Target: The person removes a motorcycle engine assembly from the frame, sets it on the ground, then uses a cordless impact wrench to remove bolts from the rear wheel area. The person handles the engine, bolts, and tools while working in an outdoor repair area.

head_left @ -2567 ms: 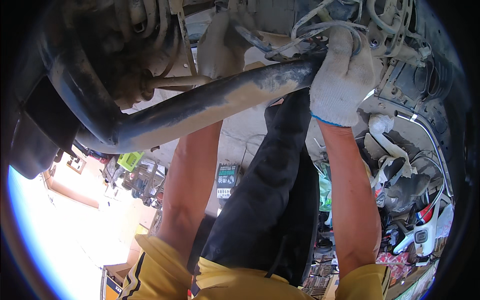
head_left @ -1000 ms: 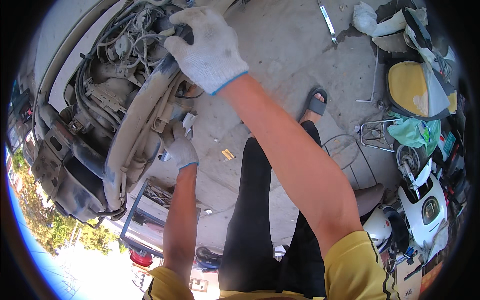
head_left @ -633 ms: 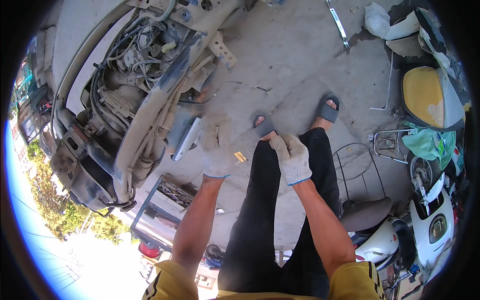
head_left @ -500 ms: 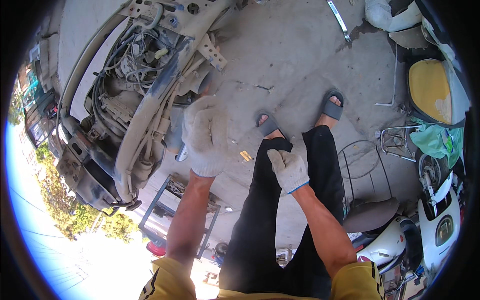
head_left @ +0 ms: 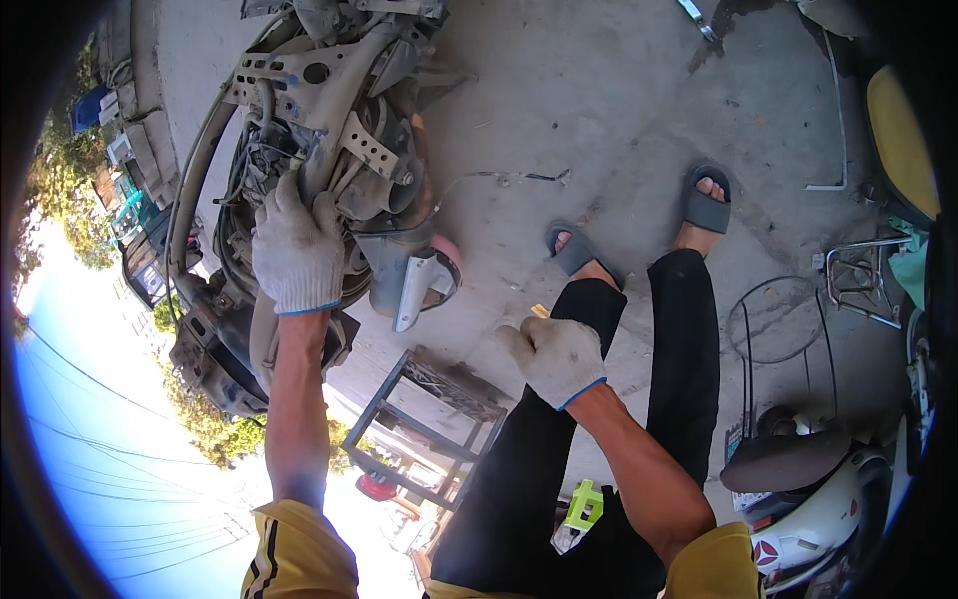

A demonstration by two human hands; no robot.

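Observation:
A dusty scooter frame point(head_left: 329, 95) with its wiring bared stands at the left. My left hand point(head_left: 296, 250), in a whitish knit glove, reaches onto the wiring bundle point(head_left: 244, 165). Its index fingertip is at a small pale yellow connector point(head_left: 295, 164), with the thumb apart from the fingers; the other fingertips are partly hidden. In a matching glove, my right hand point(head_left: 561, 357) hovers over my thigh with its fingers curled in and the thumb pressed against them. Whatever it may hold is hidden.
A metal frame stand point(head_left: 419, 451) sits on the ground beyond my left knee. Toward the right are a wire ring with legs point(head_left: 776, 319), a scooter with a dark seat point(head_left: 783, 461) and a yellow-padded seat point(head_left: 903, 140). A wrench point(head_left: 699, 20) lies farther off.
My left hand has moved left and onto the wiring. My right hand has shifted slightly left and lower. The view has shifted, and a lime-green object now shows by my thigh.

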